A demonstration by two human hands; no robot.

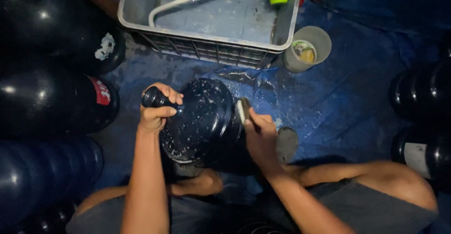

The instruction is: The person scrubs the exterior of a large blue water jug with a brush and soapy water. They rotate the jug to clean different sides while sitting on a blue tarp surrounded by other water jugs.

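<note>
Two hands work one dark water jug [202,121] lying on the blue tarp [329,102]: left hand [157,109] wraps its neck, right hand [259,133] grips what seems a scrubbing pad [243,110]. Grey crate [206,48], cup [307,48] and more jugs [51,102] crowd around.

A blue tarp [338,102] is covering the floor, glistening wet near the middle. A grey plastic crate [206,48] is sitting on it at the top, a grey cup [315,39] standing just beside its right corner. Dark water jugs [51,100] are lying along both side edges.
</note>
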